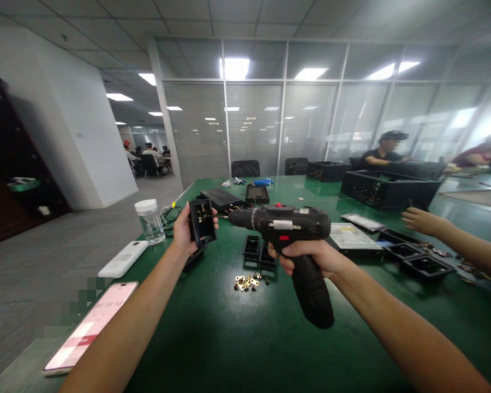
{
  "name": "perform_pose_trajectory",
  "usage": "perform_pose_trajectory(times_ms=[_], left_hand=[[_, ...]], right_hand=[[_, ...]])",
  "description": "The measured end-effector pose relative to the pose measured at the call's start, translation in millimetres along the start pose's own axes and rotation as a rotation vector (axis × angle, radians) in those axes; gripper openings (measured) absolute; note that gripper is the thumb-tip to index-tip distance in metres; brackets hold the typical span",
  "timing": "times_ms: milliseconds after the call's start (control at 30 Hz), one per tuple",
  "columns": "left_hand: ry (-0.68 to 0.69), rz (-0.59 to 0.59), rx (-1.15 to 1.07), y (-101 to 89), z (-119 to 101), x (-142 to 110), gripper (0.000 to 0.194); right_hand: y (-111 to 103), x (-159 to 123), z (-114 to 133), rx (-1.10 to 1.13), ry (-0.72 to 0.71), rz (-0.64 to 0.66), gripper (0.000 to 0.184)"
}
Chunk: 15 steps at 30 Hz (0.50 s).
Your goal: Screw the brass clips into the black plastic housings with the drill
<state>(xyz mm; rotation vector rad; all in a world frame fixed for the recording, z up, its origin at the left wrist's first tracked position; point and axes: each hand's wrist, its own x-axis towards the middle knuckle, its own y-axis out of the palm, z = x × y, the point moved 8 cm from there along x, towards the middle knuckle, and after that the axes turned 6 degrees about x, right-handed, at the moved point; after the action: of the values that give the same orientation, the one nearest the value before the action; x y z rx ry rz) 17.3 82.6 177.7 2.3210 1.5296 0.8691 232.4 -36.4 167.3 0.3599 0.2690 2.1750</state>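
My left hand (184, 232) is closed around a small black plastic box (202, 220), held upright above the green table (213, 338) with its open side facing right. My right hand (311, 256) grips the handle of a black cordless screwdriver (288, 226), held level and pointing left. Its bit tip touches the inside of the box. Below, on the table, lie several small brass parts (247, 282) and two black plastic housings (258, 251).
A phone (92, 327), a white remote-like device (123, 259) and a clear jar (150, 221) sit at the left edge. Black trays (417, 259), papers (352, 236) and crates (387, 188) are to the right. Another person's hand (423, 221) reaches in from the right; someone else sits at the far end.
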Motion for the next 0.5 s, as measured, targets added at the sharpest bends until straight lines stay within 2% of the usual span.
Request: perform_pose_trajectory(times_ms=[500], left_hand=[[-0.026, -0.014, 0.014, -2.4, 1.6, -0.1, 0.048]], right_hand=[[0.7, 0.1, -0.4, -0.015, 0.01, 0.022, 0.032]])
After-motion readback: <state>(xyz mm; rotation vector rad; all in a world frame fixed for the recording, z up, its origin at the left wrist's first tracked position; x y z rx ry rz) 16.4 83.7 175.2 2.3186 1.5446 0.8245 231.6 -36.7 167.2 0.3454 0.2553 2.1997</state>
